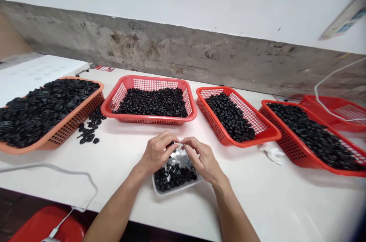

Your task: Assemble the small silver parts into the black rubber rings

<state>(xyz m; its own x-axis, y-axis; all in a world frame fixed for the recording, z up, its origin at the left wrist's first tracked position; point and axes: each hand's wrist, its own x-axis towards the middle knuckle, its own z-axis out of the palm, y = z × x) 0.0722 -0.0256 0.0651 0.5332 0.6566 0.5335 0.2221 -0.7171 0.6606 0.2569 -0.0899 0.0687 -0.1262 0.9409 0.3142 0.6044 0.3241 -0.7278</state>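
Note:
My left hand (160,151) is closed in a pinch on a small black part (172,143), only partly visible between the fingers. Close by on the right, my right hand (202,157) pinches a tiny pale or shiny piece (181,145), too small to name. The fingertips of both hands nearly meet. Below them, a clear plastic tray (164,193) rests on the table, with black ring-like parts (175,176) at its near end and small silvery pieces (182,157) at its far end. The hands hide the tray's sides.
Behind the hands stands a red basket (151,120) of small black parts. Two more red baskets (228,141) (297,154) are on the right, an orange basket (71,125) on the left. Loose black discs (88,135), crumpled tissue (273,153) and a white cable (71,172) lie about.

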